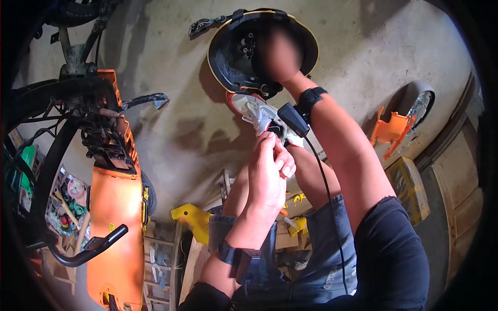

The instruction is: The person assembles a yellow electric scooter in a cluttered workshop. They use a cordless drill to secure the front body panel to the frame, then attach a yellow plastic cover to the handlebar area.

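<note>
An upturned helmet with a black inside and a yellow rim lies on the floor ahead of me. Several small metal parts, which look like screws or nuts, rest inside it. Into its right half reaches my right hand, blurred so that its fingers and anything in them cannot be made out. My left hand is nearer my body, above my lap, with its fingers curled and the thumb pressed against them. Whatever it may hold is too small or hidden. Below the helmet, a white and red shoe shows.
To my left stands a partly stripped bike with orange body panels and a black handle. An orange part with a grey piece lies at right, near a yellow-edged box. A black cable hangs from my right wrist device.
</note>
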Motion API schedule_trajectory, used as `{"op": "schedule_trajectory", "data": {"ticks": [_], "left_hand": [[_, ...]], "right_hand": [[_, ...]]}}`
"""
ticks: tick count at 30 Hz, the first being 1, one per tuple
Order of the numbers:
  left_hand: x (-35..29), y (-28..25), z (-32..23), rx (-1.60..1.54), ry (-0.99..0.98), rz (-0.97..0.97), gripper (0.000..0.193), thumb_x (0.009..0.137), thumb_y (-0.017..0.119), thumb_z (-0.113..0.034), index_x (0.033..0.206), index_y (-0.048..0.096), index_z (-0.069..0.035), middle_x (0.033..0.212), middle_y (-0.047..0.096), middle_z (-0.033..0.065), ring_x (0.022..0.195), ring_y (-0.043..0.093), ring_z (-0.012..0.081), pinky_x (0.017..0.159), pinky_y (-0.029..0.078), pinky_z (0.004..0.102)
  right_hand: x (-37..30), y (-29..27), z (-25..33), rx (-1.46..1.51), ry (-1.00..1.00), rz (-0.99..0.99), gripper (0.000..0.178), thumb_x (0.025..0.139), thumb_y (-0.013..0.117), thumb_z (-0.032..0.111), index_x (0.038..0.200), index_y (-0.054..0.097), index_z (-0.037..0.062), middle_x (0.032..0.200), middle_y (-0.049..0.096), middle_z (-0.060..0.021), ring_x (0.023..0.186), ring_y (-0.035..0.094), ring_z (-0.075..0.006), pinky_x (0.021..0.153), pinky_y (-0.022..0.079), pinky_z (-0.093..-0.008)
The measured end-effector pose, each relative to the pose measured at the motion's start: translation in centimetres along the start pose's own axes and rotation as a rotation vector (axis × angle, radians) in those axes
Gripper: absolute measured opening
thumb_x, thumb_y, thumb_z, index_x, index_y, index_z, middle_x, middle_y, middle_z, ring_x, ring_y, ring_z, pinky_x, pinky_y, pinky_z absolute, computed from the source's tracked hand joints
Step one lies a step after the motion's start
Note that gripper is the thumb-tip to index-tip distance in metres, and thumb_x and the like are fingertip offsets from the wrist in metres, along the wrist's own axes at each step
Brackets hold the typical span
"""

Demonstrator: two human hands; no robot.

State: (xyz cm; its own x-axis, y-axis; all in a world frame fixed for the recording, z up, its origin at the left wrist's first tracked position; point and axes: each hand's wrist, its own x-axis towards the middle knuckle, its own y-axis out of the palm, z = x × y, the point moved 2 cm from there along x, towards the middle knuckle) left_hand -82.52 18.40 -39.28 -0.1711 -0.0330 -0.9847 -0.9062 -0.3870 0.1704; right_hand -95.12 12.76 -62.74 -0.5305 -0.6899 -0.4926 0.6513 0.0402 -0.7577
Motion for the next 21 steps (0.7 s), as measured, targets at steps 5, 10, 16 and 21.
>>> {"op": "schedule_trajectory", "data": {"ticks": [5,10,16,21], "left_hand": [[0.1,0.2,0.1,0.005,0.001,-0.020,0.028,0.101,0.045,-0.032,0.078,0.046,-0.015,0.053,0.033,-0.0052,0.046,0.033,0.0080,0.046,0.030,0.0233],[0.1,0.5,0.8,0.024,-0.022,-0.047,0.028,0.101,0.045,-0.031,0.078,0.046,-0.015,0.053,0.033,-0.0051,0.047,0.033,0.0085,0.046,0.030,0.0236],[0.0,0.5,1.6,0.019,-0.041,-0.033,0.027,0.100,0.045,-0.030,0.078,0.046,-0.014,0.054,0.034,-0.0049,0.048,0.035,0.0092,0.047,0.031,0.0239],[-0.2,1.2,3.6,0.036,-0.050,-0.067,0.028,0.102,0.042,-0.031,0.079,0.044,-0.014,0.055,0.033,-0.0053,0.049,0.036,0.0082,0.048,0.031,0.0234]], "right_hand": [[0.2,1.3,-0.6,-0.089,-0.030,0.096,0.035,0.088,0.061,0.029,0.114,0.056,0.0072,0.104,0.065,-0.0204,0.091,0.065,-0.0398,0.075,0.053,-0.0489],[-0.8,2.5,-1.9,-0.098,0.058,0.298,0.026,0.086,0.058,0.026,0.098,0.068,0.0054,0.093,0.068,-0.0210,0.089,0.066,-0.0394,0.076,0.053,-0.0484],[-3.5,2.1,-2.1,-0.146,-0.030,0.466,0.023,0.081,0.055,0.017,0.089,0.073,0.0059,0.093,0.070,-0.0200,0.089,0.068,-0.0375,0.078,0.055,-0.0452],[-3.6,1.1,-2.4,-0.105,-0.022,0.391,0.024,0.081,0.057,0.023,0.087,0.073,0.0053,0.091,0.069,-0.0200,0.087,0.067,-0.0380,0.075,0.054,-0.0469]]}}
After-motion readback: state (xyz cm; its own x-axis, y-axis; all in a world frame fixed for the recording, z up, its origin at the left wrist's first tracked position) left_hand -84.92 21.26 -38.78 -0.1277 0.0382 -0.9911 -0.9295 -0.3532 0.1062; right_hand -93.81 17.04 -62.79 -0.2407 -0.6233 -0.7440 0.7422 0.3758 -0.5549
